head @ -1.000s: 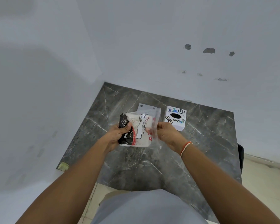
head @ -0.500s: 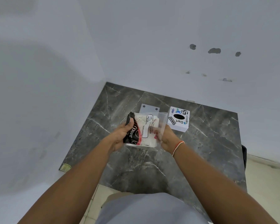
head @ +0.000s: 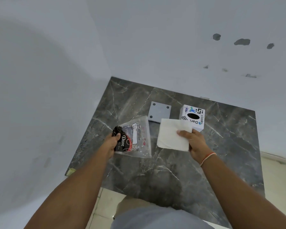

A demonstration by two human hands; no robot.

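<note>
**A:** Change since half a second ago: the white tissue stack [head: 172, 135] is out of the clear wrapper [head: 136, 138]. The hands, then together, are now apart.

**B:** Right hand [head: 196, 143]?

**A:** It pinches the stack at its near right corner, thumb on top and fingers curled beneath. The stack spreads left and away from the thumb, broad face up, above the marble table [head: 172, 171]. It is close to square, so no clear long axis.

**B:** Left hand [head: 111, 143]?

**A:** Fingers clenched round the wrapper's crumpled black end. The limp, see-through rest fans out to the right of those fingers, loose end toward the right hand. I cannot tell whether it touches the table.

**B:** Surroundings?

**A:** A white printed box [head: 192, 115] sits just beyond the right fingertips. A grey plate with holes [head: 158, 112] lies farther out, between the two hands.
</note>
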